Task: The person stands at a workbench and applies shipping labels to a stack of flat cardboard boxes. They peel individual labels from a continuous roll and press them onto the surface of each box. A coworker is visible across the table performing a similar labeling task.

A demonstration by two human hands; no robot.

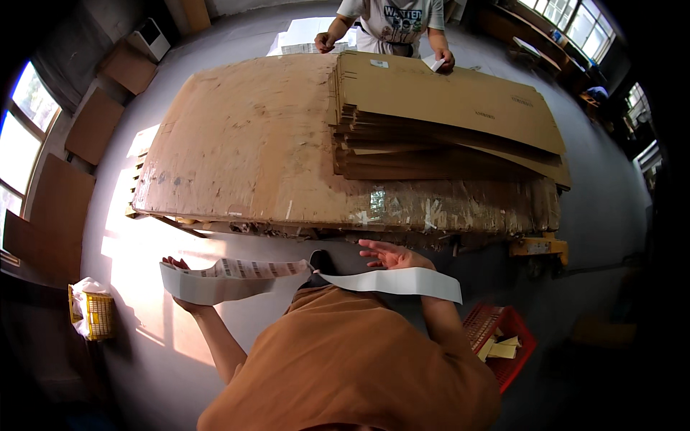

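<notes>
A long strip of white labels with dark printed marks stretches in front of my body. My left hand grips its left end, with curled fingertips showing above the strip and the palm mostly hidden behind it. Near the middle the strip narrows to a twist, and a blank white length runs on to the right. That length passes across my right wrist and forearm, its end hanging past the arm. My right hand is open, fingers spread toward the left, just above the strip.
Ahead stands a large cardboard-covered stack on a pallet, with flat cardboard sheets piled on its right. Across it another person holds a white piece. A yellow pallet jack, red basket and yellow basket stand around.
</notes>
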